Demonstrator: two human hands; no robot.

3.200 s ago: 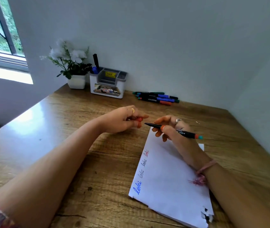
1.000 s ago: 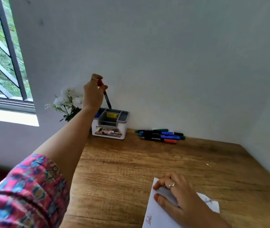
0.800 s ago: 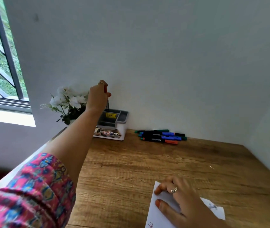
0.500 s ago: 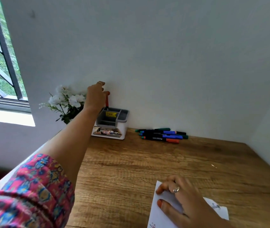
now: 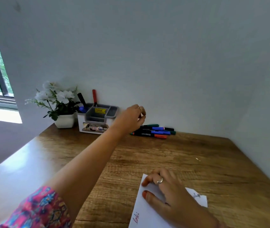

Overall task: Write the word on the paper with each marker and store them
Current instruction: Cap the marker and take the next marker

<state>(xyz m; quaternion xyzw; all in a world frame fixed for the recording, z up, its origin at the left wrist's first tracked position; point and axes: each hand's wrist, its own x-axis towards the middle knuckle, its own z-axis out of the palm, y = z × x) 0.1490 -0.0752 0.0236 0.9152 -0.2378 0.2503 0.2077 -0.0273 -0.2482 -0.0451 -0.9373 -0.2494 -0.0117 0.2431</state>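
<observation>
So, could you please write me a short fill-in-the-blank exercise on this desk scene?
1. The red marker stands upright in the white ____.
2. The right hand rests flat on the ____.
3. The left hand hovers near the loose markers and holds ____.
4. White flowers stand in a pot to the ____ of the organizer.

Missing words: organizer; paper; nothing; left

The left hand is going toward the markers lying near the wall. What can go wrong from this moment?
1. The loose pile of capped markers lies side by side; the left hand, reaching with curled fingers, may knock neighbours and set them rolling.
2. The forearm passes close to the white and grey desk organizer, where the red-capped marker stands upright; a bump could tip it.
3. Only the right hand presses the white paper sheet; leaning forward may shift it.
</observation>
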